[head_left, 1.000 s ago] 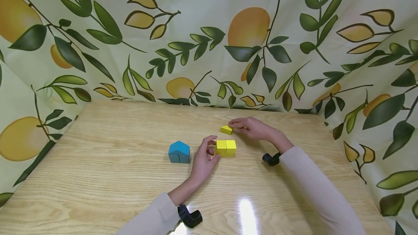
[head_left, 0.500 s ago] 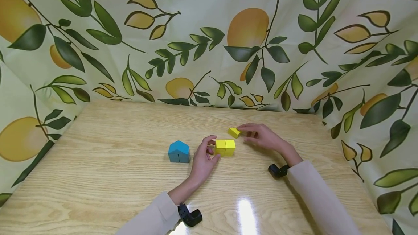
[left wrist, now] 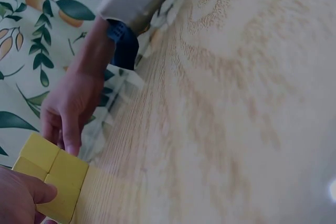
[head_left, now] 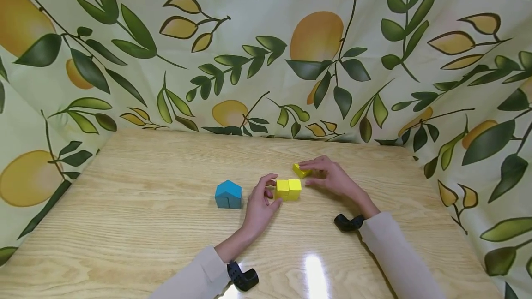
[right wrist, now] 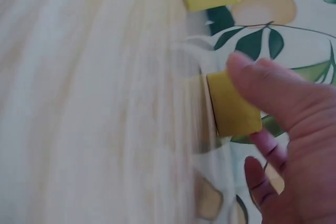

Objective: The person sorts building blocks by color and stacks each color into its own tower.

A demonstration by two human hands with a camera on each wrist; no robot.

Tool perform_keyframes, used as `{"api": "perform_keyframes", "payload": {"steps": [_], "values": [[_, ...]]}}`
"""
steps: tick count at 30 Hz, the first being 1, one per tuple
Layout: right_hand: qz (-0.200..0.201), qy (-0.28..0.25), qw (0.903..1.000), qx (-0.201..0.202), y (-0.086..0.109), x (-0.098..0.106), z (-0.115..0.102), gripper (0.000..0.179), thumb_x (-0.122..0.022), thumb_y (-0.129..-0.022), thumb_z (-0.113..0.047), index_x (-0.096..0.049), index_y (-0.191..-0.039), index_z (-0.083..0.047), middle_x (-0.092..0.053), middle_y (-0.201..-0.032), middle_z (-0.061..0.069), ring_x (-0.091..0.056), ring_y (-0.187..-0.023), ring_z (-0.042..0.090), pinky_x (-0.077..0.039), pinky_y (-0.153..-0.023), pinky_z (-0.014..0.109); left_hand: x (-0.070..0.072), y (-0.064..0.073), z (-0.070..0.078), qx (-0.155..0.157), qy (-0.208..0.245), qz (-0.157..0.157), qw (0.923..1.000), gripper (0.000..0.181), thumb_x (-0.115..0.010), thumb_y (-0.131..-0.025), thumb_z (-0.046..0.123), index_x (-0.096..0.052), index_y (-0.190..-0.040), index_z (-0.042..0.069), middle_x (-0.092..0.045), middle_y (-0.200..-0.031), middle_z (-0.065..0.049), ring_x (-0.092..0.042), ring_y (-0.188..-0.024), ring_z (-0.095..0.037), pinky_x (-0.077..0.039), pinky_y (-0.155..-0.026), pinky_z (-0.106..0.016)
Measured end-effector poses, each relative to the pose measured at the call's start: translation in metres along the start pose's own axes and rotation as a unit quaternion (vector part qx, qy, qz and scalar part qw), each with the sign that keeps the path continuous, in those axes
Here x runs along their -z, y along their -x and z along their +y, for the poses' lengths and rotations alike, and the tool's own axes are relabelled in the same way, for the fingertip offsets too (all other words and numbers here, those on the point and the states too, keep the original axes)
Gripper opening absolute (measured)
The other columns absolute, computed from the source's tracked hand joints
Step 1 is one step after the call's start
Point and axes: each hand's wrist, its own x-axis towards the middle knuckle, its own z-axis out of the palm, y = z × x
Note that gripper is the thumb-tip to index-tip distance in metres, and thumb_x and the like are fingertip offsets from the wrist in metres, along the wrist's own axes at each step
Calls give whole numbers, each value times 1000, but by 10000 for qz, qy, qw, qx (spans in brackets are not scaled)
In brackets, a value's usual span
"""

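Right hand [head_left: 332, 178] pinches yellow wedge [head_left: 300, 170] | left hand [head_left: 258, 203] grips yellow cubes [head_left: 288, 189]

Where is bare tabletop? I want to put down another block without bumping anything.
Bare: the table left of the blue house, and the strip behind it up to the curtain. Crowded: the middle, where left hand, yellow cubes, yellow piece and right hand cluster.

Staged tabletop recording booth, not a lived-in room: light wood-grain table [head_left: 124, 225] boxed in on the far, left and right edges by a draped cloth backdrop [head_left: 249, 50] printed with lemons and green leaves. Props are just toy blocks near the table's middle: a blue block house [head_left: 228, 194] and yellow cubes [head_left: 288, 189]. Black wrist-worn cameras [head_left: 243, 278] on both sleeves confirm a data-capture setup.
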Motion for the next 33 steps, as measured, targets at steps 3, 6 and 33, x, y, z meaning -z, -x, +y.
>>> {"api": "perform_keyframes", "payload": {"steps": [3,6,33], "values": [[100,-163,9997,-182,1,-4,4,46,-77,-81,-23,-65,-126,-24,-58,-129,-10,-48,-111,16,-39,-92,45,-1,1,1,30,-27,-11,10000,62,-73,-77,-10,-50,-129,13,-58,-110,-4,-51,-79,-23,-40,-60,-21],[240,-278,9989,-301,2,-8,11,50,-77,-81,-24,-62,-129,-26,-58,-129,-9,-48,-112,16,-40,-91,43,-1,2,1,31,-54,-16,10000,62,-73,-77,-9,-49,-130,13,-58,-110,-4,-50,-79,-23,-40,-61,-22],[744,-1114,9873,-860,4,-2,-14,43,-77,-82,-27,-66,-122,-13,-65,-117,1,-54,-99,21,-45,-87,41,-1,1,1,107,-89,78,9999,47,-72,-80,-5,-55,-123,6,-59,-107,-3,-50,-75,-22,-40,-61,-23]]}}
